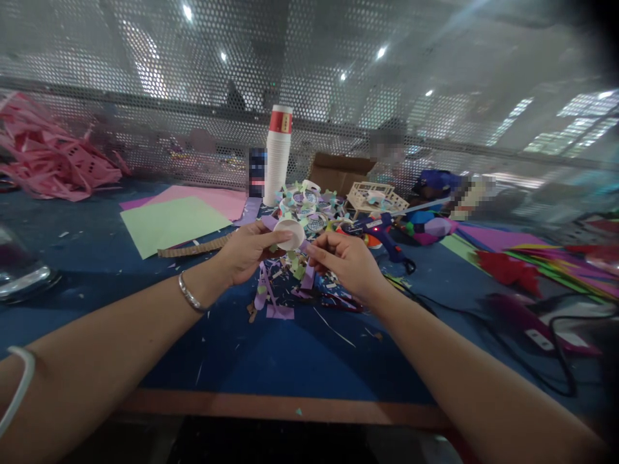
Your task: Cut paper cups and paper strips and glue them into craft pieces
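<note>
My left hand (251, 250) grips a small white paper cup piece (291, 233) by its side, its round opening turned toward me, thumb over the rim. Purple paper sticks out at both sides of the cup. At the right side, the fingers of my right hand (345, 261) are pinched on the purple paper strip (305, 247). Just behind my hands lies a heap of small decorated cup pieces (309, 201) with green and purple bits. Below them are purple paper scraps (280, 312) and small trimmings.
A tall stack of paper cups (277, 161) stands behind the heap. A blue glue gun (382, 232) with a lit red light lies right, its cord trailing. Green paper (175, 224) and a corrugated cardboard strip (193, 247) lie left, pink crumpled material (53, 151) farther left. A cardboard box (338, 173) sits behind.
</note>
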Motion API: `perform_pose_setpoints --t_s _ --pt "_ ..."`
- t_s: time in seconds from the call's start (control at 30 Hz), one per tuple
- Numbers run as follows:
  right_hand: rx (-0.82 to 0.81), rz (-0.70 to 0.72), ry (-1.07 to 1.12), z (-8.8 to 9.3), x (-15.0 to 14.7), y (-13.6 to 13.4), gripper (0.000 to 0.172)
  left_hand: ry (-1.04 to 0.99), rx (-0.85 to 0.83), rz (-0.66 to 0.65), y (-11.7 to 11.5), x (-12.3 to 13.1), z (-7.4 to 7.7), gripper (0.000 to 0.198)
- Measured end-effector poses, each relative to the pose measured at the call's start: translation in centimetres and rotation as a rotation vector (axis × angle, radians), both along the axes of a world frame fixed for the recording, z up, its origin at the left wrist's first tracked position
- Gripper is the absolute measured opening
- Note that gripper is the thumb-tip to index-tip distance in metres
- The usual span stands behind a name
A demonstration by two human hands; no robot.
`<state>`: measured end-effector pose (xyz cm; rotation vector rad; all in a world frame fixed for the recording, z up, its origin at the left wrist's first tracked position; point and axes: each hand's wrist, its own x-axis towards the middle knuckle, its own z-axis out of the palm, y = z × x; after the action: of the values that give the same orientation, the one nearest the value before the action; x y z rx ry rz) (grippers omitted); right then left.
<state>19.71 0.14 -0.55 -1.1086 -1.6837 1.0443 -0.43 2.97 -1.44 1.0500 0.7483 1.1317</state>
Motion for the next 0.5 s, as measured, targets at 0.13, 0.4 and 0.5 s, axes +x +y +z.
perform_pose_setpoints --t_s 0.13,0.4,0.5 --pt "0.077 -0.032 -0.091 0.0 0.3 0.0 0.034 0.064 0.014 -0.036 0.2 -0.4 0.2 0.023" --pt "0.397 -0.138 -0.179 0.7 0.6 -0.5 0.019 0.478 0.314 -0.221 -0.1 -1.5 0.8 0.016" --pt "0.364 -0.057 -0.207 0.8 0.3 -0.8 0.018 0.567 0.409 -0.343 -0.5 -1.5 1.1 0.021"
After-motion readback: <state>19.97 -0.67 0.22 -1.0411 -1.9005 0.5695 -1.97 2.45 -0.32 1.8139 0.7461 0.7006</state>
